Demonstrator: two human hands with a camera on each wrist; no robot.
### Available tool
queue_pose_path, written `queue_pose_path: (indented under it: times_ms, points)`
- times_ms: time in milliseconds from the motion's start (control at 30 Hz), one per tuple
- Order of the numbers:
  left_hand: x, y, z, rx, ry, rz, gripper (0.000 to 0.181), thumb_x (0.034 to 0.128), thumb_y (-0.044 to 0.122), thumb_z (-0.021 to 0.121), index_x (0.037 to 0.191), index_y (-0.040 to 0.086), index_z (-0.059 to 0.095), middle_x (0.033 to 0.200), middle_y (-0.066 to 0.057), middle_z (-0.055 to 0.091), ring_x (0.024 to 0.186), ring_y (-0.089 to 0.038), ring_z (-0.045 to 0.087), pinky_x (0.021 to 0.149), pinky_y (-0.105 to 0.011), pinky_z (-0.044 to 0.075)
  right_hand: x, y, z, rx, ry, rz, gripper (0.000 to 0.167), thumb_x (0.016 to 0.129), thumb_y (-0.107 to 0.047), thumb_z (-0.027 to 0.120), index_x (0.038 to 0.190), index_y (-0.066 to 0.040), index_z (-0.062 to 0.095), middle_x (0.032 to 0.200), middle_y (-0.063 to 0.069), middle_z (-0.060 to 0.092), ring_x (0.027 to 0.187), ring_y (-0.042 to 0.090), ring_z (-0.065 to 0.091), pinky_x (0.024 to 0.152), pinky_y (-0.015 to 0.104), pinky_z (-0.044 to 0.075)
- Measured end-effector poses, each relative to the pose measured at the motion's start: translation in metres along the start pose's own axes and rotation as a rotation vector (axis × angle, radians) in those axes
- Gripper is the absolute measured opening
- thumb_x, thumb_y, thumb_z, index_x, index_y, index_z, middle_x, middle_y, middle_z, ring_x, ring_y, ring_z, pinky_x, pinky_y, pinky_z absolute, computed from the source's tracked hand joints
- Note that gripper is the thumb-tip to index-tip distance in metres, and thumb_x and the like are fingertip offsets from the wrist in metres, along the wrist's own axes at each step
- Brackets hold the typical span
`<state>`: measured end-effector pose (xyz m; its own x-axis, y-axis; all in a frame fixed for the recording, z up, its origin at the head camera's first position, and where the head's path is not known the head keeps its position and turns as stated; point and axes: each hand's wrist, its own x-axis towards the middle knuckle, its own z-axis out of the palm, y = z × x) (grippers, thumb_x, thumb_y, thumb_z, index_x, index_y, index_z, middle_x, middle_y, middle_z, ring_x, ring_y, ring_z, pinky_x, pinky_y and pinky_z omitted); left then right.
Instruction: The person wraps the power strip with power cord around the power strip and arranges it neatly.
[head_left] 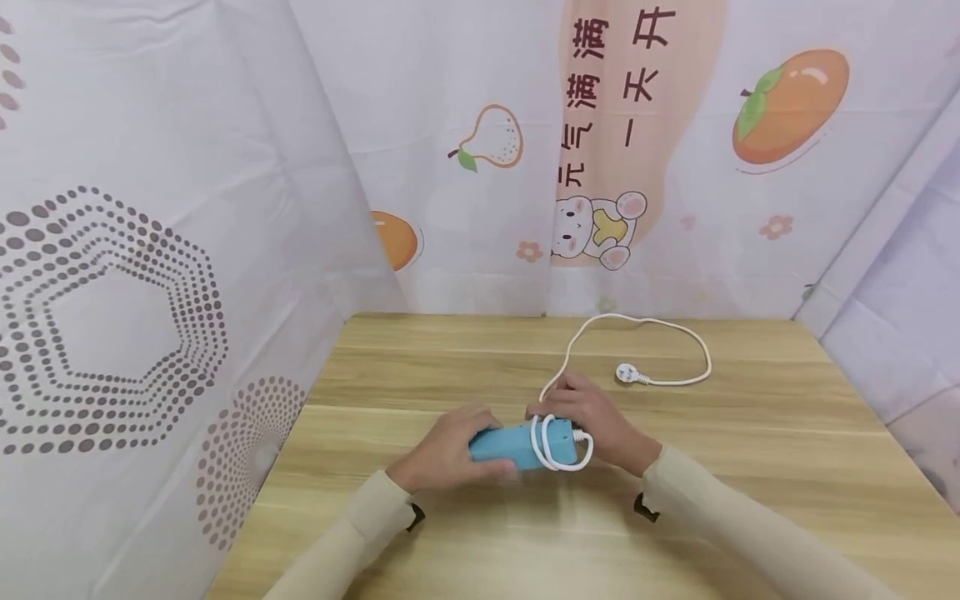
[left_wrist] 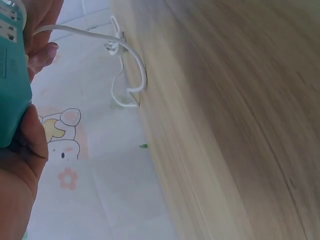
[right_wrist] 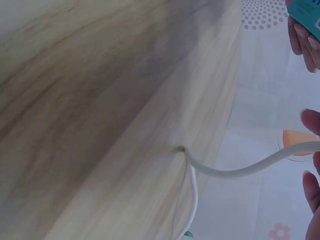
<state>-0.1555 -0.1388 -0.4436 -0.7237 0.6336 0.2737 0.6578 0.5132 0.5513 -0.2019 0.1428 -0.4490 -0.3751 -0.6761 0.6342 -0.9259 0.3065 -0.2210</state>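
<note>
A blue power strip (head_left: 506,446) is held at its left end by my left hand (head_left: 453,450), thumb in front and fingers behind. White cord (head_left: 546,442) loops around the strip's right end. My right hand (head_left: 592,417) is behind that end, its fingers at the cord where it runs toward the back. The left wrist view has the teal strip (left_wrist: 12,80) in the left hand (left_wrist: 22,165), with sockets facing up at the top. In the right wrist view the cord (right_wrist: 235,172) passes between the thumb and fingers of the right hand (right_wrist: 312,185).
The cord's far part curves across the wooden table (head_left: 405,375) near its back edge and ends in a white plug (head_left: 627,373). Printed curtains (head_left: 450,75) hang behind the table and at its left side.
</note>
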Motion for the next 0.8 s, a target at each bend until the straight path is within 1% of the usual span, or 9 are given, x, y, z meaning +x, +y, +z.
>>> queue_pose_path:
  times_ms: [67, 167, 267, 333, 433, 533, 667, 733, 800]
  points:
    - [0.000, 0.000, -0.001, -0.035, 0.031, 0.014, 0.043, 0.0914, 0.055, 0.072, 0.111, 0.017, 0.067, 0.094, 0.012, 0.058, 0.077, -0.005, 0.053, 0.064, -0.024, 0.046, 0.004, -0.002, -0.002, 0.021, 0.006, 0.015, 0.040, 0.079, -0.036, 0.088, 0.117, -0.026, 0.076, 0.103, -0.012, 0.071, 0.091, 0.011, 0.051, 0.078, 0.030, 0.045]
    - [0.000, 0.000, -0.001, -0.075, 0.080, 0.024, 0.041, 0.0923, 0.052, 0.072, 0.112, 0.016, 0.069, 0.092, 0.012, 0.058, 0.076, -0.006, 0.052, 0.063, -0.025, 0.045, 0.010, -0.003, -0.004, 0.032, 0.003, 0.047, 0.042, 0.077, -0.036, 0.091, 0.115, -0.025, 0.077, 0.104, -0.015, 0.072, 0.090, 0.009, 0.050, 0.076, 0.029, 0.044]
    - [-0.001, -0.002, 0.000, -0.103, 0.113, 0.027, 0.040, 0.0929, 0.052, 0.072, 0.111, 0.016, 0.069, 0.090, 0.012, 0.057, 0.075, -0.006, 0.051, 0.062, -0.025, 0.044, 0.013, -0.004, -0.003, 0.018, 0.004, 0.056, 0.041, 0.076, -0.034, 0.091, 0.114, -0.026, 0.076, 0.103, -0.019, 0.072, 0.086, 0.008, 0.049, 0.074, 0.027, 0.044]
    - [-0.001, -0.003, 0.001, -0.122, 0.130, 0.028, 0.039, 0.0935, 0.051, 0.071, 0.111, 0.016, 0.070, 0.091, 0.012, 0.057, 0.075, -0.007, 0.051, 0.063, -0.026, 0.044, 0.013, -0.004, -0.002, 0.011, 0.010, 0.061, 0.038, 0.078, -0.031, 0.088, 0.113, -0.026, 0.076, 0.102, -0.020, 0.072, 0.084, 0.007, 0.049, 0.072, 0.026, 0.044]
    - [-0.001, -0.005, 0.003, -0.162, 0.156, 0.024, 0.037, 0.0942, 0.049, 0.072, 0.110, 0.015, 0.070, 0.093, 0.011, 0.059, 0.077, -0.008, 0.052, 0.064, -0.027, 0.045, 0.015, -0.005, -0.001, 0.036, 0.031, 0.083, 0.034, 0.081, -0.027, 0.085, 0.114, -0.023, 0.076, 0.102, -0.020, 0.072, 0.082, 0.005, 0.050, 0.071, 0.025, 0.044]
    - [-0.001, -0.005, 0.003, -0.208, 0.188, 0.020, 0.034, 0.0946, 0.045, 0.073, 0.110, 0.015, 0.070, 0.096, 0.010, 0.061, 0.079, -0.010, 0.054, 0.065, -0.029, 0.047, 0.016, -0.006, 0.001, 0.065, 0.052, 0.111, 0.033, 0.083, -0.025, 0.082, 0.115, -0.021, 0.076, 0.105, -0.017, 0.072, 0.083, 0.006, 0.053, 0.072, 0.027, 0.046]
    - [-0.001, -0.005, 0.003, -0.247, 0.231, 0.020, 0.028, 0.0944, 0.041, 0.074, 0.108, 0.016, 0.071, 0.096, 0.010, 0.063, 0.079, -0.011, 0.056, 0.066, -0.030, 0.047, 0.019, -0.011, 0.001, 0.085, 0.050, 0.171, 0.029, 0.087, -0.022, 0.080, 0.116, -0.021, 0.074, 0.108, -0.014, 0.071, 0.087, 0.006, 0.056, 0.075, 0.031, 0.050]
    - [-0.001, -0.005, 0.002, -0.264, 0.249, 0.020, 0.027, 0.0948, 0.040, 0.073, 0.107, 0.016, 0.071, 0.094, 0.010, 0.064, 0.078, -0.012, 0.057, 0.065, -0.029, 0.047, 0.020, -0.013, 0.000, 0.090, 0.054, 0.213, 0.027, 0.089, -0.016, 0.078, 0.115, -0.020, 0.075, 0.106, -0.013, 0.071, 0.088, 0.007, 0.058, 0.075, 0.033, 0.051]
    - [0.000, -0.004, 0.002, -0.282, 0.265, 0.018, 0.025, 0.0956, 0.039, 0.072, 0.106, 0.016, 0.071, 0.092, 0.008, 0.063, 0.077, -0.012, 0.056, 0.064, -0.029, 0.046, 0.021, -0.015, -0.001, 0.081, 0.068, 0.250, 0.028, 0.087, -0.009, 0.078, 0.114, -0.018, 0.075, 0.103, -0.010, 0.071, 0.088, 0.009, 0.061, 0.076, 0.035, 0.053]
